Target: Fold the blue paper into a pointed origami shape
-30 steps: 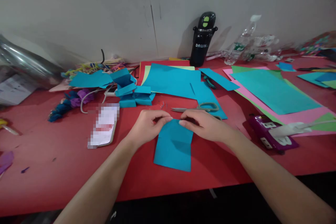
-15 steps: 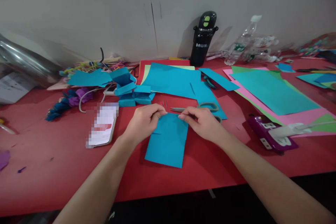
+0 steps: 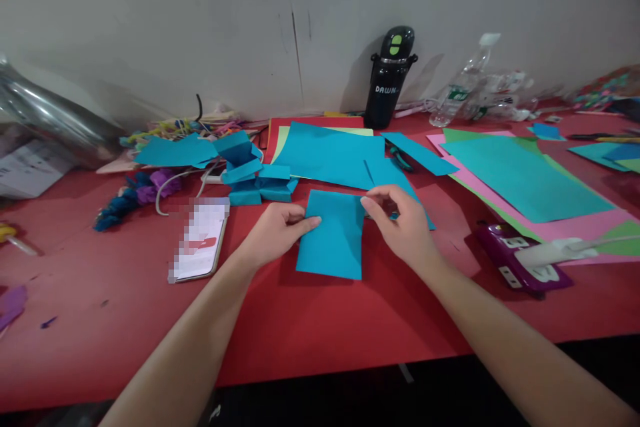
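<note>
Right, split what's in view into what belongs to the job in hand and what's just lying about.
Likely part of the job:
blue paper in the left hand, with the right hand at its edge
folded blue pieces
big blue sheet behind

Probably just lying about:
phone
black flask
white-capped bottle
purple power strip

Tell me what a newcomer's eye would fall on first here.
Probably the bright blue sheet held between the left hand and right hand, centre frame, against the red tabletop. Next, perhaps the black flask near the wall, and the purple power strip on the right.
</note>
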`<move>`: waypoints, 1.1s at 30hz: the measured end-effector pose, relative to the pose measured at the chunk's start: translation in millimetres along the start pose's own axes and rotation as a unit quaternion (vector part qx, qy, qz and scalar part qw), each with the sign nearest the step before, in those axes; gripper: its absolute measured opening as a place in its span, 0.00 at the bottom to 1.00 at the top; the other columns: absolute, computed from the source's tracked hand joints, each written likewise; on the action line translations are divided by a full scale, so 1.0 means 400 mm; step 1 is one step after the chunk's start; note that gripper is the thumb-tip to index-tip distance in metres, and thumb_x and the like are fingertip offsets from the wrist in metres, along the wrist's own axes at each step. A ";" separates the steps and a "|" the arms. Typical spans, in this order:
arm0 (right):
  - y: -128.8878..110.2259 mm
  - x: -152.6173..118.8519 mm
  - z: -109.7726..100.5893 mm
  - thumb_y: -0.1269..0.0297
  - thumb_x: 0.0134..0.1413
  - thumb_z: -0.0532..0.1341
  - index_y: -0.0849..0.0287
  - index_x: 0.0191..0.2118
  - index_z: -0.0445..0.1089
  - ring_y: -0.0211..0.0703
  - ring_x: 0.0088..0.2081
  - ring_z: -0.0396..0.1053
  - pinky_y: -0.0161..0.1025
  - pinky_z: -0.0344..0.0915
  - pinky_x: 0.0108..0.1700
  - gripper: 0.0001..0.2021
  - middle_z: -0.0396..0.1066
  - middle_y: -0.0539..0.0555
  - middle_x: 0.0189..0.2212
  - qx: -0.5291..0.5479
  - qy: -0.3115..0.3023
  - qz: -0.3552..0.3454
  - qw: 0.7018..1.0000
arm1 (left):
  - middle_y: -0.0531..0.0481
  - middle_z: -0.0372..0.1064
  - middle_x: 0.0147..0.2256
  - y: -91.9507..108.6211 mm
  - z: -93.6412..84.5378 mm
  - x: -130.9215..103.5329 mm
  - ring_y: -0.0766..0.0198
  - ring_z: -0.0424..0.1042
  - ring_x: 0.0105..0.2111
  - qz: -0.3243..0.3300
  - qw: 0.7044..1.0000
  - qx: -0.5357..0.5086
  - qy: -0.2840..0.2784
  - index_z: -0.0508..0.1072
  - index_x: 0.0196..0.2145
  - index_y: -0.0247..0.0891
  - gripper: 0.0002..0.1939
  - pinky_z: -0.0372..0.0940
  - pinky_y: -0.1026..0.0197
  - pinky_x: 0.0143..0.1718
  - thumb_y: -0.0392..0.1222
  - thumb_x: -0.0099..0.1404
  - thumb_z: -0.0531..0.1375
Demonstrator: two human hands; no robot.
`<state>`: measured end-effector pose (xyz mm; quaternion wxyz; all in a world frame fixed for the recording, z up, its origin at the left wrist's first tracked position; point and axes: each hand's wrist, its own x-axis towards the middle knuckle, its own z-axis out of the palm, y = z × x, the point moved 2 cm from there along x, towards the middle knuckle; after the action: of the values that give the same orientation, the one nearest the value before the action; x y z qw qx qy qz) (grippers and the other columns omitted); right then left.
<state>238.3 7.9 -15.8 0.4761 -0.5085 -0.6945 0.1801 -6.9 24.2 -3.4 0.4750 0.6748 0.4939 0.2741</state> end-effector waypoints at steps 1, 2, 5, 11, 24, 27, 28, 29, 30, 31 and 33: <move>-0.012 -0.006 -0.003 0.50 0.62 0.62 0.57 0.47 0.70 0.47 0.41 0.70 0.44 0.68 0.42 0.16 0.72 0.57 0.39 -0.031 0.043 -0.046 0.998 | 0.53 0.67 0.21 -0.004 0.001 0.002 0.65 0.67 0.22 -0.008 1.000 -0.014 0.013 0.68 0.20 0.37 0.20 0.61 0.63 0.23 0.52 0.62 0.64; -0.029 -0.014 0.001 0.48 0.58 0.65 0.57 0.52 0.68 0.53 0.49 0.69 0.48 0.67 0.49 0.22 0.72 0.61 0.46 -0.047 0.035 -0.110 0.992 | 0.53 0.68 0.21 -0.007 0.002 0.004 0.65 0.68 0.22 -0.018 0.999 -0.034 0.021 0.70 0.21 0.37 0.18 0.62 0.63 0.24 0.51 0.62 0.65; -0.071 -0.047 0.035 0.40 0.48 0.68 0.58 0.61 0.63 0.60 0.61 0.62 0.56 0.59 0.61 0.39 0.67 0.63 0.58 -0.082 -0.107 -0.238 0.962 | 0.53 0.71 0.24 -0.011 0.013 0.007 0.65 0.71 0.25 -0.039 0.994 -0.105 0.010 0.73 0.26 0.37 0.14 0.67 0.63 0.27 0.49 0.60 0.66; -0.066 -0.077 0.083 0.65 0.69 0.55 0.54 0.54 0.70 0.50 0.52 0.72 0.51 0.67 0.54 0.12 0.76 0.55 0.50 -0.071 -0.187 -0.210 0.957 | 0.51 0.77 0.32 -0.014 0.027 0.010 0.64 0.76 0.32 -0.036 0.980 -0.192 -0.034 0.78 0.34 0.38 0.09 0.73 0.61 0.36 0.46 0.61 0.67; -0.066 -0.046 0.050 0.61 0.60 0.64 0.56 0.35 0.63 0.56 0.53 0.67 0.53 0.64 0.52 0.08 0.69 0.61 0.51 -0.023 -0.010 -0.083 0.996 | 0.50 0.77 0.33 0.042 0.046 -0.018 0.65 0.75 0.29 0.037 0.992 -0.103 -0.062 0.77 0.43 0.37 0.12 0.71 0.63 0.31 0.45 0.64 0.65; -0.057 -0.050 0.060 0.58 0.60 0.64 0.55 0.35 0.61 0.47 0.39 0.70 0.45 0.68 0.40 0.11 0.70 0.54 0.37 0.055 -0.045 -0.012 0.997 | 0.51 0.77 0.33 0.039 0.046 -0.018 0.66 0.73 0.29 0.079 0.995 -0.058 0.000 0.76 0.44 0.38 0.11 0.69 0.64 0.32 0.45 0.67 0.63; -0.054 -0.052 0.063 0.57 0.59 0.65 0.54 0.37 0.61 0.45 0.36 0.70 0.43 0.67 0.37 0.12 0.69 0.53 0.34 0.088 -0.047 0.016 0.995 | 0.50 0.77 0.34 0.038 0.047 -0.018 0.65 0.74 0.31 0.095 0.994 -0.041 0.022 0.76 0.45 0.39 0.11 0.69 0.63 0.34 0.46 0.68 0.62; -0.052 -0.054 0.065 0.57 0.58 0.66 0.54 0.41 0.61 0.44 0.34 0.70 0.42 0.68 0.35 0.14 0.69 0.51 0.33 0.125 -0.050 0.045 0.990 | 0.50 0.77 0.35 0.037 0.047 -0.019 0.64 0.74 0.33 0.111 0.993 -0.024 0.043 0.76 0.45 0.39 0.11 0.69 0.63 0.36 0.46 0.68 0.62; -0.051 -0.055 0.067 0.56 0.57 0.67 0.53 0.45 0.60 0.44 0.34 0.71 0.42 0.68 0.35 0.17 0.70 0.51 0.34 0.162 -0.053 0.071 0.983 | 0.50 0.77 0.36 0.037 0.048 -0.020 0.64 0.74 0.35 0.126 0.990 -0.008 0.059 0.75 0.44 0.39 0.10 0.68 0.63 0.37 0.46 0.69 0.61; -0.051 -0.055 0.067 0.56 0.56 0.68 0.53 0.50 0.59 0.44 0.34 0.72 0.42 0.69 0.35 0.22 0.71 0.51 0.34 0.195 -0.057 0.091 0.975 | 0.50 0.77 0.37 0.038 0.049 -0.022 0.63 0.74 0.37 0.138 0.988 0.005 0.069 0.75 0.44 0.39 0.10 0.68 0.63 0.38 0.46 0.69 0.61; -0.056 -0.052 0.064 0.56 0.59 0.66 0.52 0.58 0.56 0.44 0.33 0.72 0.40 0.69 0.34 0.26 0.72 0.51 0.34 0.233 -0.070 0.110 0.964 | 0.51 0.77 0.38 0.040 0.052 -0.026 0.63 0.74 0.37 0.160 0.984 0.024 0.071 0.75 0.44 0.40 0.09 0.68 0.63 0.38 0.45 0.70 0.59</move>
<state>205.1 -13.7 -21.5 0.5090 -0.4432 -0.6044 0.4233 13.2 5.8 4.0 0.3725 0.7349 0.4186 0.3819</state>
